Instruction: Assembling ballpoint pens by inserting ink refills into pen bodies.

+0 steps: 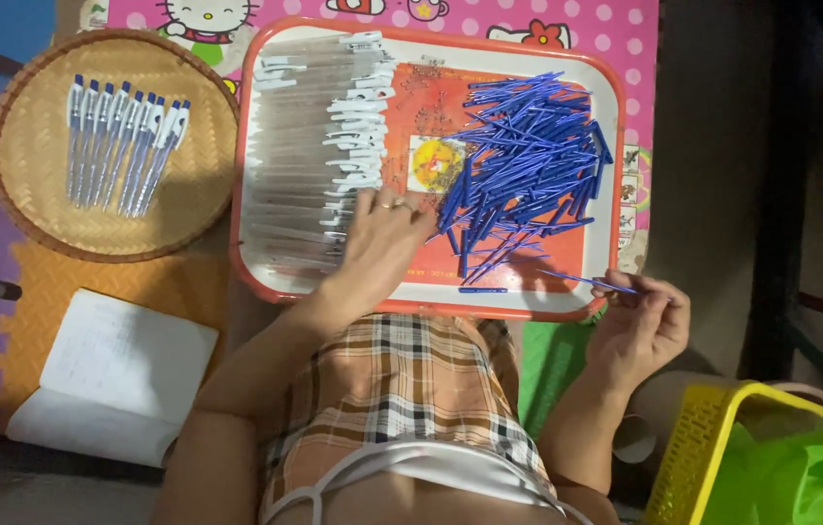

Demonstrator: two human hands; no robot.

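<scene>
A red-rimmed tray [246, 282] lies in front of me. Its left half holds a stack of clear pen barrels with white caps [314, 126]. Its right half holds a heap of blue ink refills [528, 156]. My left hand [382, 238], with rings on its fingers, rests palm down on the pen barrels near the tray's front. My right hand [640, 321] is just off the tray's front right corner and pinches one thin blue refill [586, 282] that points back toward the tray.
A round woven basket [23, 185] at the left holds several assembled pens [125, 141]. An open notebook [110, 374] lies below it. A yellow plastic basket [703, 437] with green bags sits at the lower right. Colourful foam mats cover the floor.
</scene>
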